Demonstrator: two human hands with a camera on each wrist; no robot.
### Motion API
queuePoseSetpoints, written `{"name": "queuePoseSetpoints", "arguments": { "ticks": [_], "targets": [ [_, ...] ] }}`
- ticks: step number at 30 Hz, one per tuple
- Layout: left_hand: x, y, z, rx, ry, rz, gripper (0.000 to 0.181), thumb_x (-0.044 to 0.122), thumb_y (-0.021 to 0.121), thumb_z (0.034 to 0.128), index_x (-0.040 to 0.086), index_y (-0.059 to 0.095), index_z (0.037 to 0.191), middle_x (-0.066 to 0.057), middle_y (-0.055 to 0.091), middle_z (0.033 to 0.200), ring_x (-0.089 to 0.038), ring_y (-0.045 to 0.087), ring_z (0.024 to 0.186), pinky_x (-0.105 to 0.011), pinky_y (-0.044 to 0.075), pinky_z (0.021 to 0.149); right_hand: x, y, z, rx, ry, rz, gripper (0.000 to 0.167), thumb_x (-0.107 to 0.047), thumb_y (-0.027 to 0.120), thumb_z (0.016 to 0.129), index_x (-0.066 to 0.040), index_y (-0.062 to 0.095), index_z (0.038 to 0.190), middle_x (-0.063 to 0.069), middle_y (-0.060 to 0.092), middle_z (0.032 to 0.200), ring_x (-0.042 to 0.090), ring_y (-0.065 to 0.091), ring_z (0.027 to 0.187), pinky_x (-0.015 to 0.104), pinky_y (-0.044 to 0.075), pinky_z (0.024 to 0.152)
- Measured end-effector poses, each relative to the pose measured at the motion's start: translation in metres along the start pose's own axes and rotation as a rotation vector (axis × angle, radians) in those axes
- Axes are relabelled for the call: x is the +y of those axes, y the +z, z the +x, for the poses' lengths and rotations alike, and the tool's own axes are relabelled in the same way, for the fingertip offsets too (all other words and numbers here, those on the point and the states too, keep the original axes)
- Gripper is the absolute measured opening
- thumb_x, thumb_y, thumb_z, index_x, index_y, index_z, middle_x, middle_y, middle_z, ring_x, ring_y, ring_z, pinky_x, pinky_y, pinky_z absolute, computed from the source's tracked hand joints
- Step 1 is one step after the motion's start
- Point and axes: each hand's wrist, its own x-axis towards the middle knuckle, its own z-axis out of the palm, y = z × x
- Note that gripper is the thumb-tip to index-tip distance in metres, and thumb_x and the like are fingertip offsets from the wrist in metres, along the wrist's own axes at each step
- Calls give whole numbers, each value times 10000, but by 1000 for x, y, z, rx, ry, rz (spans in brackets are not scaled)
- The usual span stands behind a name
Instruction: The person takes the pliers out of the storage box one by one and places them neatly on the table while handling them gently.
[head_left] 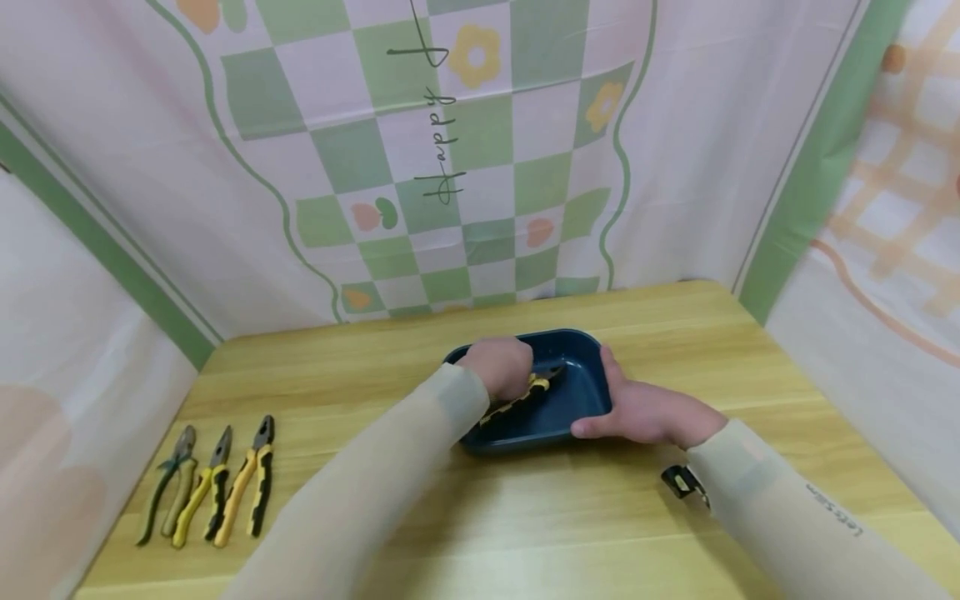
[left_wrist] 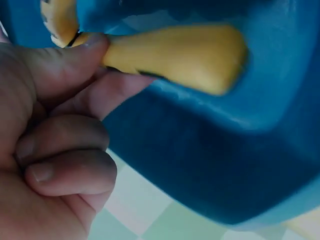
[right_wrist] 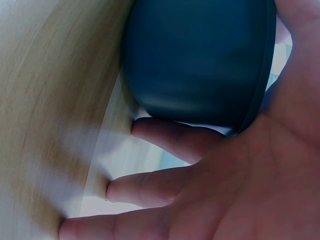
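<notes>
A dark blue rectangular tub [head_left: 573, 408] sits toward the far side of the table. Inside it, my left hand [head_left: 498, 367] pinches one yellow-and-black handle of a pair of pliers [head_left: 538, 385] between thumb and index finger, the other fingers curled. The pliers' jaws point to the right, toward the tub's back. In the left wrist view, the held yellow handle [left_wrist: 185, 57] is over the tub's interior. My right hand [head_left: 648, 410] spreads its fingers against the tub's right end. In the right wrist view, straight fingers [right_wrist: 150, 187] reach down to the tabletop beside the tub wall [right_wrist: 200, 60].
Three pairs of pliers lie in a row at the table's left: green-handled pliers [head_left: 174, 483], yellow-and-black pliers [head_left: 206, 492] and orange-and-black pliers [head_left: 251, 483]. A small black object [head_left: 681, 482] lies near the right forearm. A patterned curtain [head_left: 480, 167] hangs behind the table.
</notes>
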Motion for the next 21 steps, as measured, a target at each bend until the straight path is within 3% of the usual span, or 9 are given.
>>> {"name": "queuePoseSetpoints", "arguments": {
  "ticks": [3,8,15,17,21],
  "targets": [
    [-8,-5,0,-1,-7,-69,327,190,543,994,150,591,673,-1,533,713,-174,490,603,-325,444,560,0,0,-1,3,-6,-2,1351,-651,700,825,-2,-283,1487,421,189,1507,456,430,1299,583,318,1062],
    [-24,-17,-2,7,40,-156,383,139,552,968,148,508,587,18,441,587,-149,431,500,-284,405,509,-1,1,-1,9,-5,7,1354,-644,711,820,3,-270,1493,424,174,1510,454,432,1286,589,316,1062],
    [-56,-37,-23,138,148,-252,326,155,668,919,134,589,603,32,504,609,-134,462,563,-266,417,571,0,2,1,18,16,9,1370,-659,720,799,-24,-270,1502,406,169,1524,462,418,1282,607,324,1049],
    [-68,-42,-29,158,135,-306,304,150,669,906,127,592,613,30,503,619,-137,451,567,-271,400,565,0,2,1,18,13,8,1368,-655,721,802,-25,-273,1501,406,169,1525,459,418,1287,603,321,1053],
    [-93,-48,-41,189,45,-491,328,118,663,890,123,517,597,9,485,611,-142,406,535,-272,361,537,1,2,1,15,8,7,1364,-651,717,808,-26,-281,1496,400,147,1534,461,408,1305,597,312,1063]
  ]
}}
